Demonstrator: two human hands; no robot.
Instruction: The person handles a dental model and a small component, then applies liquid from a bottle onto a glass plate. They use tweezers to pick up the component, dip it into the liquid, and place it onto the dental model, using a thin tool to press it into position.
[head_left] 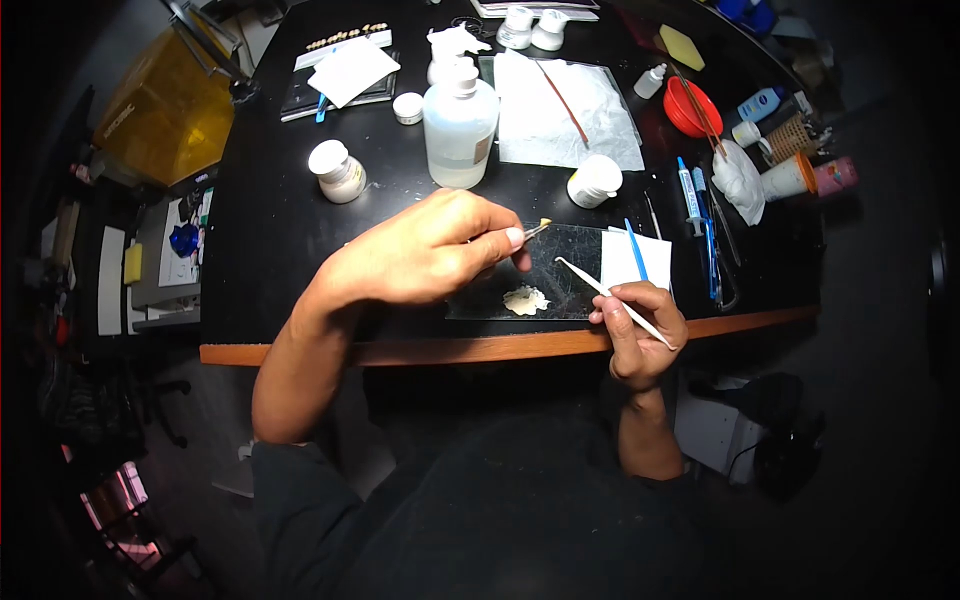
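Observation:
My left hand is closed in a pinch on a small metal-tipped tool, which has a yellowish piece at its tip. My right hand grips a white double-ended instrument, its hooked tip pointing up and left. Between and below the two tools, a patch of cream-coloured paste lies on a scratched glass plate. A blue stick rests on a white paper pad just beyond my right hand.
Beyond my left hand stands a large clear bottle. White jars flank it. A red bowl, a syringe and crumpled tissue are at the right. The table's wooden edge runs in front.

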